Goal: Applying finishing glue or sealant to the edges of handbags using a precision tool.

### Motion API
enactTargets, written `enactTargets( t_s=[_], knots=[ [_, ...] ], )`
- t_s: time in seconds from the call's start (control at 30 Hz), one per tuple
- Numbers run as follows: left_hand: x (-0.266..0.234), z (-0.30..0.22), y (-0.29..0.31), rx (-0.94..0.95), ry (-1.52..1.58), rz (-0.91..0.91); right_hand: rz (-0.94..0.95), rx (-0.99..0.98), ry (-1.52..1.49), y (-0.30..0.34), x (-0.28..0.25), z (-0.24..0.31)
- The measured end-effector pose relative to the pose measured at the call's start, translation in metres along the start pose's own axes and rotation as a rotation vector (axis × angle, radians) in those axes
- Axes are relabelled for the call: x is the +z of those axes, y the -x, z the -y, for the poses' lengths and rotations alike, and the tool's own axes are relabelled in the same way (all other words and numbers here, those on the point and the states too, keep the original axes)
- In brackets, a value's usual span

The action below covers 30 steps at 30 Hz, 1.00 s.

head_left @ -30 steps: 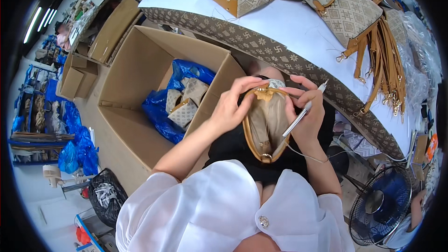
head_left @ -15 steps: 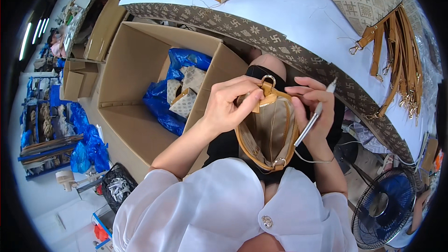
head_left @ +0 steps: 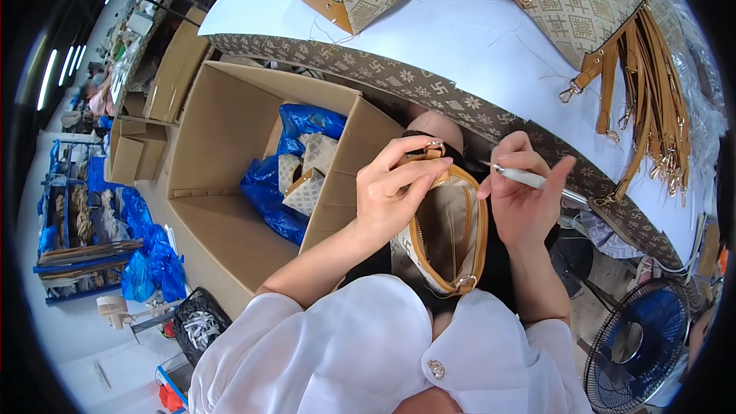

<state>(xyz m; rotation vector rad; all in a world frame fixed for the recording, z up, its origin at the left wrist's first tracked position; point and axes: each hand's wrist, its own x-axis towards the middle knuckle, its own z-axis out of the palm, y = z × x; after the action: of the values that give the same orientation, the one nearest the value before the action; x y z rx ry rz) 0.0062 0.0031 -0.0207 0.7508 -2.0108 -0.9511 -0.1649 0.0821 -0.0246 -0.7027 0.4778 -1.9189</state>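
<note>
A small beige patterned handbag with tan trim sits unzipped over my lap, its light lining showing. My left hand is closed on the bag's far end, pinching the tan tab just below a metal ring. At the bag's right edge is my right hand, its fingers wrapped around a white and silver pen-like tool. The thin tip of that tool points left toward the ringed end, apart from it. Another metal ring shows at the bag's near end.
To the left stands an open cardboard box holding blue plastic and patterned pieces. A white-topped table curves across the far side, bearing patterned bags and hanging tan straps with metal clasps. A fan is at lower right.
The pen-like tool has turned in my right hand, from tip up and right to tip pointing left. The bag has tilted slightly, and my left hand keeps its pinch on the far end.
</note>
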Motion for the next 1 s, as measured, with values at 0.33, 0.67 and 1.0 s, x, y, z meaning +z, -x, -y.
enactTargets(
  t_s=[0.33, 0.67, 1.0],
  knots=[
    [-0.015, 0.006, 0.001, -0.031, 0.252, 0.178, -0.042, 0.082, 0.488, 0.006, -0.001, -0.006],
    [-0.020, 0.004, -0.004, -0.055, 0.257, 0.265, -0.088, 0.028, 0.642, 0.007, 0.004, -0.012],
    [-0.020, 0.005, -0.006, -0.041, 0.261, 0.272, -0.085, 0.040, 0.661, 0.006, 0.004, -0.012]
  ],
)
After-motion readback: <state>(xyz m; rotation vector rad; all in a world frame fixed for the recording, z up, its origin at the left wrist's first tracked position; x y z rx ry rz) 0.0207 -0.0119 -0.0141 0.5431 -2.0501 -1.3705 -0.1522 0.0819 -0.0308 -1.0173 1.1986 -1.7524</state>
